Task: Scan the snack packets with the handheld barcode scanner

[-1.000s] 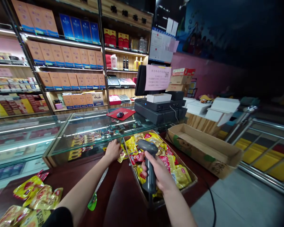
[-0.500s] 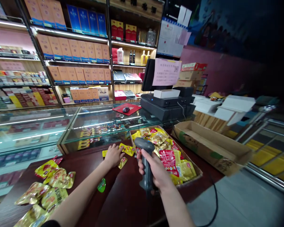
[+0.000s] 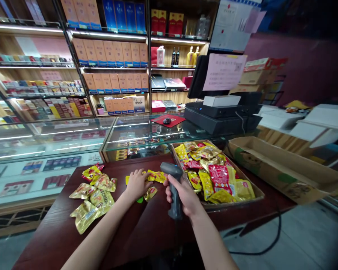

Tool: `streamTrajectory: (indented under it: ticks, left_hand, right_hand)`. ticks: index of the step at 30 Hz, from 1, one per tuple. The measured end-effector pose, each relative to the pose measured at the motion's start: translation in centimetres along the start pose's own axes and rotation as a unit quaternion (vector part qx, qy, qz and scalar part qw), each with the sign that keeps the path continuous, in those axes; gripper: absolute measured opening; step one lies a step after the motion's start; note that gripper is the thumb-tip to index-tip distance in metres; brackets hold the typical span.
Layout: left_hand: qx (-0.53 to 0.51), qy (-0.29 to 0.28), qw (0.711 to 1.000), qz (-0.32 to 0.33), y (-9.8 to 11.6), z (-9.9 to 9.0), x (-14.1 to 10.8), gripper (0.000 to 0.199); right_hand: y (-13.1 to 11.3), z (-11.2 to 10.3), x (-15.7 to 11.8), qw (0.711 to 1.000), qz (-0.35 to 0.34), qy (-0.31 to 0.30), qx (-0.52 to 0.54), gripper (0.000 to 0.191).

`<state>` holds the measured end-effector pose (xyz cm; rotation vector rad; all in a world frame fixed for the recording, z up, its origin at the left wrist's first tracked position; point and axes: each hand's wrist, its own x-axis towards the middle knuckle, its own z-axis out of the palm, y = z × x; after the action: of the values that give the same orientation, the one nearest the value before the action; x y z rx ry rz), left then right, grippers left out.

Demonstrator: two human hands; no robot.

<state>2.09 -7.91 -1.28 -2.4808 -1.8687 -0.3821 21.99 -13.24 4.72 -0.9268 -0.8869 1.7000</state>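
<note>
My right hand (image 3: 186, 195) is closed round the handle of a dark grey barcode scanner (image 3: 175, 195), its head up and toward the left. Palm down, my left hand (image 3: 138, 185) rests over small yellow snack packets (image 3: 157, 176) with its fingers partly spread. A small gold packet (image 3: 150, 194) lies by its fingertips. Just under the hand's edge shows a green piece (image 3: 140, 200), mostly covered. To the left, several gold and yellow snack packets (image 3: 101, 200) lie in a loose group on the dark red-brown table (image 3: 146, 232).
An open carton (image 3: 257, 195) full of snack packets stands right of the scanner. Beyond it is a long cardboard box (image 3: 281, 168). Glass display counters (image 3: 135, 129) run behind the table. A register (image 3: 222, 118) and a mouse (image 3: 167, 121) are on the counter. A black cable (image 3: 278, 232) hangs at right.
The whole view has shifted, so the shelves and carton appear further right and the left packet group shows fully. My right hand still grips the scanner; my left stays over the yellow packets.
</note>
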Motion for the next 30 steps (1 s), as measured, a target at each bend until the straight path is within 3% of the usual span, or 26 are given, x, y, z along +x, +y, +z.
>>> streamTrajectory:
  ticks: [4,8,13,18,20,21,24,26,27,30]
  left_hand:
    - [-0.011,0.013,0.999,0.05,1.1,-0.2,1.0,0.056]
    - [-0.025,-0.032,0.993,0.111,3.0,0.0,2.6,0.041]
    - [-0.075,-0.082,0.99,0.086,3.1,0.2,3.2,0.032]
    - [-0.238,-0.012,0.971,0.028,0.8,-0.1,3.6,0.035]
    - [-0.353,0.005,0.935,-0.038,-0.3,-0.1,4.0,0.037]
    - [-0.427,-0.002,0.901,-0.079,-0.8,-0.1,4.0,0.038]
    - [-0.638,-0.055,0.747,-0.177,-1.9,-0.2,3.7,0.043]
    - [-0.715,-0.072,0.671,-0.183,-2.3,-0.4,3.2,0.045]
    - [-0.731,-0.075,0.657,-0.17,-2.5,-0.4,2.9,0.044]
    - [-0.741,-0.07,0.655,-0.132,-2.9,-0.2,2.2,0.045]
  right_hand:
    - [0.1,0.4,-0.6,1.0,-0.001,0.014,0.002,0.035]
    - [0.3,0.4,-1.0,1.0,-0.016,0.023,0.002,0.034]
    - [1.0,-0.6,-1.1,0.999,-0.006,0.035,-0.013,0.035]
    - [1.4,-0.7,-1.0,0.998,-0.005,0.056,-0.041,0.033]
    - [1.3,-0.3,-1.2,0.997,-0.003,0.051,-0.061,0.033]
    - [1.2,0.0,-1.4,0.996,0.0,0.045,-0.072,0.033]
    - [1.0,0.9,-1.9,0.995,0.005,0.032,-0.095,0.034]
    - [1.1,1.3,-2.1,0.995,-0.002,0.029,-0.099,0.034]
    - [1.3,1.5,-2.1,0.995,-0.006,0.029,-0.1,0.035]
    - [1.8,1.8,-2.2,0.994,-0.011,0.025,-0.106,0.036]
